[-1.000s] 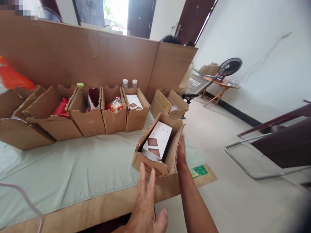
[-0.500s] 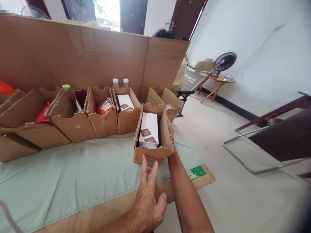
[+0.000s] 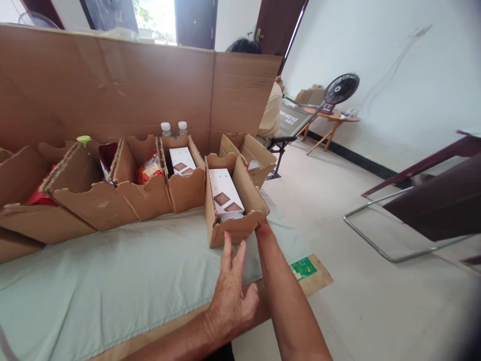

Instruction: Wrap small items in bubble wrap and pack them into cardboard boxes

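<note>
Left hand (image 3: 233, 301) is up front, fingers stretched and slightly parted, thumb out to the right, gripping nothing; its fingertips are right at the near wall of the open-topped brown cardboard box (image 3: 240, 228), though whether they touch I can't tell. Right hand (image 3: 263, 228) reaches around that box's right side, mostly hidden behind it, so its grip can't be read.

Now across from the left: a brown cardboard bin (image 3: 45, 215) with a glossy red packet (image 3: 42, 195) low inside. Next, a bin with a dark-red and silvery packet (image 3: 108, 155), then one holding a red-and-clear plastic packet (image 3: 149, 170), then one with a white carton (image 3: 182, 160), two clear bottles with white caps (image 3: 173, 129) on its far side.

And here's the box between the hands, at the right end of the row, above the pale green cloth (image 3: 124, 271): notched rims, ragged corrugated edges, and inside a long white carton (image 3: 224, 190) bearing two brown diamond shapes at its near end, with clear plastic (image 3: 231, 216) just below.

Far right of it, another open cardboard box (image 3: 259, 155) sits tilted.
</note>
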A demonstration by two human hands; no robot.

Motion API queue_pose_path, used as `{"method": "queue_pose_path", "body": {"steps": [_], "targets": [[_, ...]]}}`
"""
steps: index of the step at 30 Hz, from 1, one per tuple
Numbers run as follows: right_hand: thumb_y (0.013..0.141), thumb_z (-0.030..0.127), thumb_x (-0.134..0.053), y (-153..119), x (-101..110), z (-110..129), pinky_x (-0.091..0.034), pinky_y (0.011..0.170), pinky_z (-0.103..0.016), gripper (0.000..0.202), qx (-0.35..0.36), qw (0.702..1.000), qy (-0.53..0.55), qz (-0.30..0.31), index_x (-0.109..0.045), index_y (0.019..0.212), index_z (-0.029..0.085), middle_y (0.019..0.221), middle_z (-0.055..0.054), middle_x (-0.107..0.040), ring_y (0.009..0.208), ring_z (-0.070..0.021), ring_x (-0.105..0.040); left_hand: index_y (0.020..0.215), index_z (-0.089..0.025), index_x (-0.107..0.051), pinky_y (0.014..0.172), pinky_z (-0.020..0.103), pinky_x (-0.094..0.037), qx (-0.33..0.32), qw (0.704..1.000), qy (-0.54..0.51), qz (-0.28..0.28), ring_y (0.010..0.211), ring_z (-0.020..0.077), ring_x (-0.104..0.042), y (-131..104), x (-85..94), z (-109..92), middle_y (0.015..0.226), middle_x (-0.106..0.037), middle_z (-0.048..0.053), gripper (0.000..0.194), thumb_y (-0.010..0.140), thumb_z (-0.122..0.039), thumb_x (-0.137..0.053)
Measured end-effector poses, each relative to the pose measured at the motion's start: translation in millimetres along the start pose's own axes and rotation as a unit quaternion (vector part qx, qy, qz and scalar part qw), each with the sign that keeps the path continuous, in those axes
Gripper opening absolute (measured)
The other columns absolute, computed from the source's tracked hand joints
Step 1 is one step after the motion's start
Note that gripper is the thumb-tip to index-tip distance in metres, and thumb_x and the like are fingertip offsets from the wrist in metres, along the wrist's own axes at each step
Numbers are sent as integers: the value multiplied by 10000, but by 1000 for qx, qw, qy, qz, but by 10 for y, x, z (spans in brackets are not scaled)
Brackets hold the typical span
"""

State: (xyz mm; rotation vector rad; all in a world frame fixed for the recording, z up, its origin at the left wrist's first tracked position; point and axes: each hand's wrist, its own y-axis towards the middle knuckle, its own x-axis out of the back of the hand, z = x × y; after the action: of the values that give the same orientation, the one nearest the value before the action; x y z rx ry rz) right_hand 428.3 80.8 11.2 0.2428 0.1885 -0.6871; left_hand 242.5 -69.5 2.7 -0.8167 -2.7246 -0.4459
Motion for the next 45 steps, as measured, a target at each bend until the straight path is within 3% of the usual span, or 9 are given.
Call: {"method": "queue_pose_path", "body": {"steps": [3,7,14,18,24,30,34,40,45], "targets": [[831,787,-486,-100,135,-154,-579,666,-344,652,-26,999,2,-33,-718,917,184,837,-63,-762,800,-231,-729,1628,-263,-187,830,407,-656,13,1000,-19,6,1587,407,-77,219,18,38,1725,181,60,947,776,-87,-561],[801,776,-507,-147,253,-330,-505,527,-273,646,-40,996,-17,-83,-696,924,171,880,-78,-763,725,-204,-720,1608,-207,-238,584,277,-625,1,1000,-17,-18,1584,423,-85,629,62,114,1727,166,94,900,779,-120,-575],[812,773,-454,-107,277,-394,-459,475,-267,688,-31,990,-68,-116,-685,990,150,1030,-152,-759,740,-221,-721,1560,-87,-336,1125,551,-462,-7,998,41,-54,1585,428,-8,1367,131,298,1722,99,195,911,701,-108,-640],[826,724,-463,-145,260,-326,-466,491,-295,630,-10,989,-104,-107,-683,960,148,951,-146,-763,690,-229,-708,1554,-77,-344,1163,573,-401,4,998,47,-46,1587,416,-57,1463,176,319,1715,67,230,892,712,-129,-635],[800,470,-647,-379,-6,11,-551,683,-343,333,53,989,-131,-36,-717,943,178,782,-47,-741,647,-187,-671,1502,-169,-449,1154,601,-402,6,994,100,-48,1567,398,-206,568,573,470,1722,-81,198,733,787,-138,-607],[857,269,-625,-455,-875,563,-496,737,-304,523,181,943,-211,182,-620,1379,309,726,46,-702,630,-162,-594,1367,-242,-577,1134,595,-433,-36,966,226,-122,1507,345,-371,-503,1069,660,1667,-288,172,514,881,-87,-515],[799,171,-623,-296,-1279,778,-441,732,-320,276,206,875,-384,211,-759,997,307,628,30,-655,609,-193,-568,1313,-250,-621,1086,552,-502,-29,957,241,-161,1452,328,-460,-739,1287,683,1621,-381,165,434,912,-121,-517],[869,209,-542,-639,-1111,890,-433,694,-308,175,233,845,-428,220,-702,845,277,693,-3,-706,673,-217,-645,1242,-252,-671,1039,493,-555,-26,957,225,-182,1378,302,-555,-984,1363,670,1568,-469,163,368,919,-148,-528],[959,255,-495,-1828,-699,1347,-480,627,-295,223,217,839,-426,260,-714,930,284,744,-16,-743,642,-200,-688,1219,-262,-698,979,408,-600,-36,985,144,-85,1207,259,-690,-1226,1311,378,1334,-694,117,340,929,-199,-532]]}}
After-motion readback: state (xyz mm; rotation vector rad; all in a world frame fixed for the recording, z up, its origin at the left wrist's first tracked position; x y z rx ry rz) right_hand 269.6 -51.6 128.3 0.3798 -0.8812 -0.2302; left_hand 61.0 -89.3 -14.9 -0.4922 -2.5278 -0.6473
